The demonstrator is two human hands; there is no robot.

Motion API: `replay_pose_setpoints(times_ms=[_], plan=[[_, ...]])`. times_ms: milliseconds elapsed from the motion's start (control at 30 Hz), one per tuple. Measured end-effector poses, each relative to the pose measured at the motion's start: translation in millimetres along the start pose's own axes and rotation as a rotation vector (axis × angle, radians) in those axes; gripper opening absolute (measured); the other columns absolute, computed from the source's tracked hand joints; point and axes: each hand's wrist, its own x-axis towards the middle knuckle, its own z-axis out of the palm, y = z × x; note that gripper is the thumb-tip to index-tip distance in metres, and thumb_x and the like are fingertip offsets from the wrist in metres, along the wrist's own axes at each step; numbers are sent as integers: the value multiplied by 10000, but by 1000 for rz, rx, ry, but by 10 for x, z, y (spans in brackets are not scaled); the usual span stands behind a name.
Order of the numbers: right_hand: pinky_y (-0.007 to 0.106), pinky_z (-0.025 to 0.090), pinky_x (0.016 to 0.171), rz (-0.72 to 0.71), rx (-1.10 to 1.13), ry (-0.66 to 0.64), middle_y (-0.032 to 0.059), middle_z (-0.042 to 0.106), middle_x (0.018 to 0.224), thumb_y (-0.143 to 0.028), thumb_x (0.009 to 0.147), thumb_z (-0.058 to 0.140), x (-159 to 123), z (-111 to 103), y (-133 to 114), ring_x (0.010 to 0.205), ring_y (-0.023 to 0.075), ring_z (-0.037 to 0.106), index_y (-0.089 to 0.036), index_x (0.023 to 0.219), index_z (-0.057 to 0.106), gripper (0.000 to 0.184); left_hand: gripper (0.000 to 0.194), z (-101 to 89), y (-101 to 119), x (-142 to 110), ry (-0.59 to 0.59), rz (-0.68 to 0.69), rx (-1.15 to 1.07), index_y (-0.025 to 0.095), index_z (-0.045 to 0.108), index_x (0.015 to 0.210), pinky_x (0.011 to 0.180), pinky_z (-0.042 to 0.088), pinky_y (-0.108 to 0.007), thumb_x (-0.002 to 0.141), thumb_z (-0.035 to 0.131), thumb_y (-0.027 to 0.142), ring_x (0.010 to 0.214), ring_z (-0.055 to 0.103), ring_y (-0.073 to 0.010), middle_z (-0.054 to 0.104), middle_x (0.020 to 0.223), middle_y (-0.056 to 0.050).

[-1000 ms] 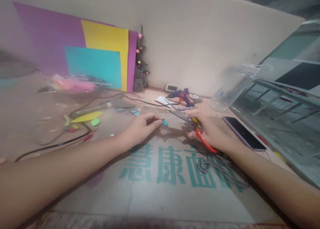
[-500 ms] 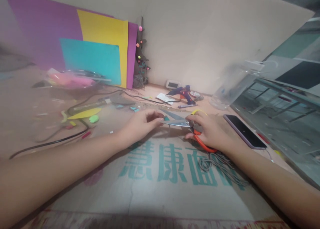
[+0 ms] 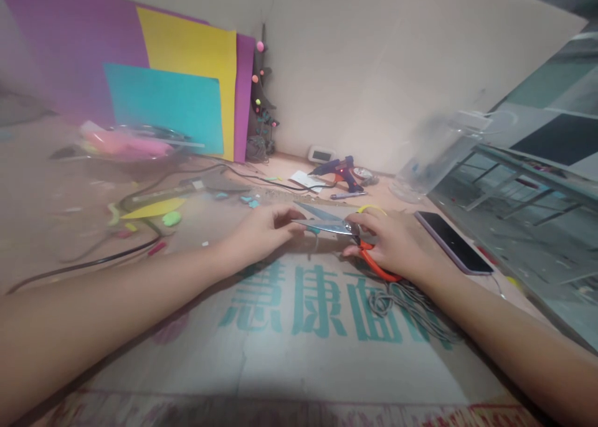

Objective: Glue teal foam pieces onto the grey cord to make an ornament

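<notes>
My right hand grips a pair of scissors by its red and yellow handles. The blades stand apart and point left, their tips close to my left fingers. Thumb and fingers of my left hand are pinched together on a small teal piece, which is partly hidden behind the lower blade. A thin grey strand dangles just below that piece. Under my right wrist lies a loose bundle of grey cord on the printed sheet.
A blue glue gun with a lit red light lies at the back, its black cable running left. A phone and a clear plastic jug are at right. Yellow, green and teal scraps lie at left; coloured sheets stand behind.
The scissors' blades have shifted slightly left towards my left fingertips. The teal piece sits a little lower, and more of the grey strand shows beneath it. The view has moved slightly.
</notes>
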Motion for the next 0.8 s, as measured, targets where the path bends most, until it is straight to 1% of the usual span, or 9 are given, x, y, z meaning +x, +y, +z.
replay_pose_setpoints(times_ms=[100, 233, 300, 433, 533, 600, 667, 733, 800], plan=[[282, 395, 616, -6, -8, 5, 74, 680, 844, -492, 730, 749, 7, -6, -5, 771, 217, 612, -173, 1008, 672, 429, 171, -3, 6, 0, -7, -1, 11, 176, 689, 892, 463, 364, -195, 808, 587, 284, 472, 501, -101, 597, 562, 36], [273, 373, 587, -10, -6, -6, 52, 662, 778, -507, 738, 734, 10, -26, -20, 720, 203, 599, -180, 986, 673, 414, 200, -4, -21, 0, -7, 25, 2, 181, 698, 926, 494, 396, -199, 825, 575, 301, 500, 524, -105, 628, 599, 27], [270, 366, 581, 2, -2, -20, 48, 661, 767, -522, 741, 724, 8, -28, -23, 712, 200, 598, -184, 976, 674, 414, 208, -2, -35, 2, 2, 37, -1, 183, 706, 923, 528, 425, -208, 828, 579, 318, 547, 562, -120, 663, 641, 12], [269, 353, 574, 37, 16, -17, 42, 665, 761, -551, 766, 682, 5, -15, -28, 699, 195, 597, -202, 966, 673, 402, 217, 1, -54, 10, 6, 62, -16, 181, 716, 919, 608, 468, -228, 819, 600, 335, 688, 635, -155, 730, 797, -20], [266, 333, 558, 57, 36, -24, 28, 649, 712, -548, 793, 649, 14, -19, -53, 648, 176, 576, -220, 884, 672, 341, 215, -3, -66, 15, -2, 82, -3, 175, 714, 913, 645, 479, -235, 827, 591, 328, 747, 650, -164, 740, 856, -31], [259, 316, 545, 74, 42, -36, 18, 631, 672, -524, 788, 665, 23, -31, -77, 623, 164, 561, -222, 807, 662, 303, 220, -8, -70, 17, 3, 87, 23, 171, 712, 911, 653, 480, -237, 835, 579, 329, 752, 649, -164, 738, 852, -33], [253, 311, 541, 83, 49, -47, 13, 624, 660, -497, 768, 696, 28, -43, -92, 620, 160, 554, -221, 770, 653, 279, 237, -10, -72, 18, 10, 83, 43, 169, 710, 914, 651, 478, -239, 840, 579, 352, 747, 647, -164, 734, 836, -33], [250, 316, 541, 93, 66, -54, 11, 630, 672, -481, 747, 718, 28, -48, -89, 626, 162, 552, -223, 782, 655, 269, 252, -10, -72, 19, 6, 81, 45, 170, 708, 911, 651, 477, -242, 843, 583, 378, 741, 644, -163, 731, 829, -31], [252, 328, 539, 126, 79, -42, 22, 646, 711, -480, 734, 725, 26, -47, -70, 632, 170, 556, -217, 860, 668, 297, 249, -4, -69, 19, 2, 85, 26, 170, 704, 899, 654, 475, -242, 841, 592, 384, 739, 644, -159, 730, 839, -29]])
